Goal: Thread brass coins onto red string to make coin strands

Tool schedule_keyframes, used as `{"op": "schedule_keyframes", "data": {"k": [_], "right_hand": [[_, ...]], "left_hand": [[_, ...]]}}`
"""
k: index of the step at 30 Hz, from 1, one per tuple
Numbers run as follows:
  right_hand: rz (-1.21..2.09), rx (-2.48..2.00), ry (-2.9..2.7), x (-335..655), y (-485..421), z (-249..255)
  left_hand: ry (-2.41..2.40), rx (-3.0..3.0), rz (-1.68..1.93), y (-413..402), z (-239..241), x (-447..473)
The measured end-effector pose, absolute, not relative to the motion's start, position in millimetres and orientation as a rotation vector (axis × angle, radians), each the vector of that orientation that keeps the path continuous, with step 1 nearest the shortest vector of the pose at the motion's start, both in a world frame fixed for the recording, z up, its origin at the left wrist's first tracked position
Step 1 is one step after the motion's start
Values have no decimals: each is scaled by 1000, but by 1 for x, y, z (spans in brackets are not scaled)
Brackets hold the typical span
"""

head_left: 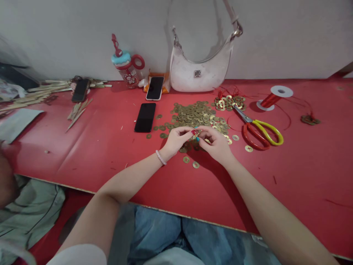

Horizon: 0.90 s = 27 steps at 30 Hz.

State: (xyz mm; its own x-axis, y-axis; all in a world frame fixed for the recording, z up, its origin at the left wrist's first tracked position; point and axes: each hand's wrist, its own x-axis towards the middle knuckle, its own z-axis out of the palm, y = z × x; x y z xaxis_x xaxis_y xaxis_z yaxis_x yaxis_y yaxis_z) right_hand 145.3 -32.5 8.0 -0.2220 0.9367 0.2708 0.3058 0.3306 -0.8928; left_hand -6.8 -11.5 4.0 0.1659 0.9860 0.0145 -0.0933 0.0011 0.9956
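My left hand (178, 140) and my right hand (216, 142) meet fingertip to fingertip over a heap of brass coins with holes (193, 114). Both are closed in a pinch, and a small brass coin (195, 136) shows between them, mostly covered by the fingers. Whether a thread runs through it I cannot tell. Two loose coins (191, 162) lie on the red table just below the hands. To the right are scissors (257, 130) with one red and one yellow handle, blades pointing at a bunch of coins with red thread (230, 102).
A spool of red thread (273, 98) stands at the right, near a small tied coin bunch (310, 119). Two phones (145, 117), a cup (129, 71) and a pale handbag (201, 70) are behind. Thin wooden strips (38, 95) lie far left; another person sits there.
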Motion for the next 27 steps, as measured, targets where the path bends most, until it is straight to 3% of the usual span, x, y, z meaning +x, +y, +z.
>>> {"op": "schedule_keyframes", "data": {"k": [27], "right_hand": [[692, -1143, -1868, 149, -33, 7]], "left_hand": [[956, 1035, 1208, -12, 11, -8]]}}
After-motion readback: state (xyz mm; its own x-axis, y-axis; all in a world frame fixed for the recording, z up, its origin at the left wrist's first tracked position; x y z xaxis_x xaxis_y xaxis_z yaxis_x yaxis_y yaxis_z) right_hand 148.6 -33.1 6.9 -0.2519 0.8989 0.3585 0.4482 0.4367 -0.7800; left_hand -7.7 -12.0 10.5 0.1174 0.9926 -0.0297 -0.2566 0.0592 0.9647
